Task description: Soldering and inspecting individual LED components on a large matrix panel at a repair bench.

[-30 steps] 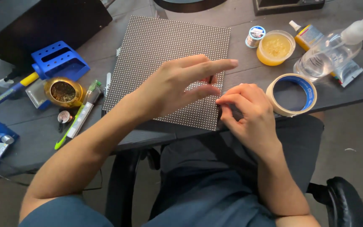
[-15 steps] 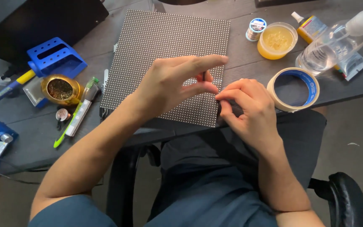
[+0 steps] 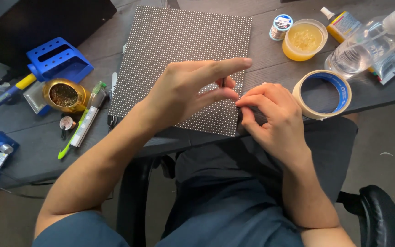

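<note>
From the head camera, the LED matrix panel [image 3: 179, 55] lies flat on the dark desk [image 3: 270, 73], its near edge overhanging the desk's front edge slightly. The left hand [image 3: 186, 91] hovers over the panel's near right corner, pinching a thin dark tool [image 3: 223, 82] between thumb and fingers. The right hand [image 3: 270, 112] is curled at the panel's right edge, fingertips touching it. The masking tape roll [image 3: 322, 94] sits just right of that hand; bare desk lies between panel and the flux tub [image 3: 304, 39].
</note>
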